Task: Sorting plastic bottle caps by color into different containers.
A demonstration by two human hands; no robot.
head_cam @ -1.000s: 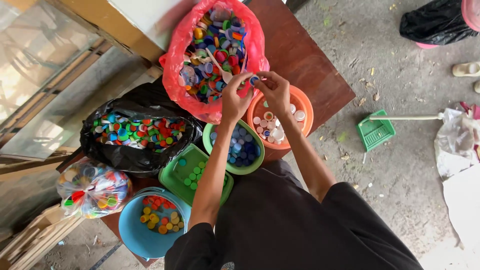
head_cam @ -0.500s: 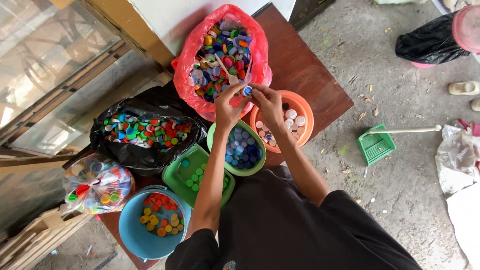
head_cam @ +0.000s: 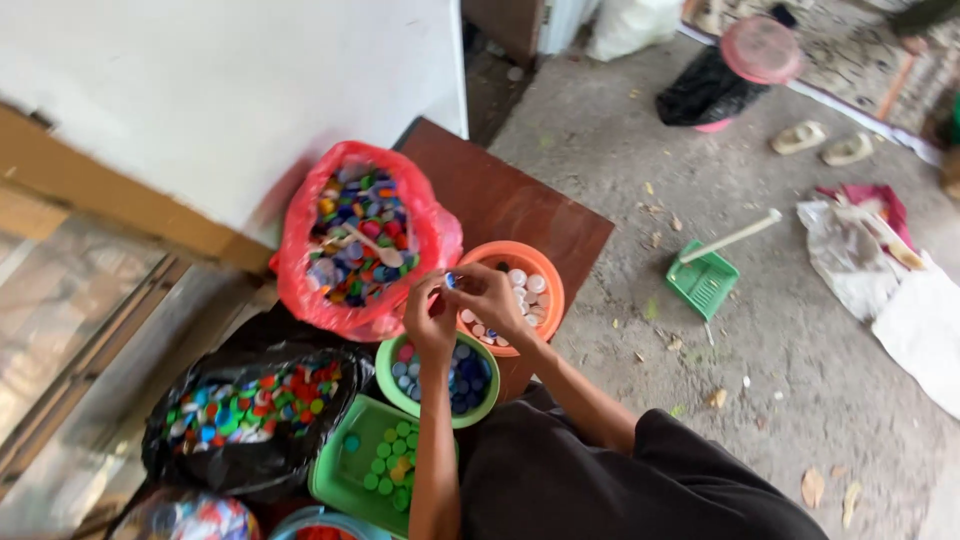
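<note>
Head view, looking down.

**Q:** What are the hands doing?

**A:** Both hands meet above the containers. The right hand [head_cam: 492, 298] pinches a small blue bottle cap [head_cam: 450, 281] between thumb and fingertips, fingers narrow around it. The left hand [head_cam: 430, 322] is raised just beside it, fingers curled in close, its fingertips touching or nearly touching the cap; which, I cannot tell.

**Q:** Where is the cap?

**A:** In the air, between the red bag [head_cam: 300, 250] and the orange bowl [head_cam: 552, 290], above the green bowl [head_cam: 388, 382].

**Q:** What lies around the hands?

**A:** On a brown wooden table [head_cam: 500, 200] the red bag stands open, full of mixed-colour caps with a pale spoon [head_cam: 372, 246] lying on top. The orange bowl holds white caps. The green bowl holds mostly blue ones. A green tray [head_cam: 335, 470] holds green caps, and a black bag [head_cam: 250, 465] holds mixed colours. A green dustpan [head_cam: 703, 280] lies well apart on the concrete floor [head_cam: 800, 360].
</note>
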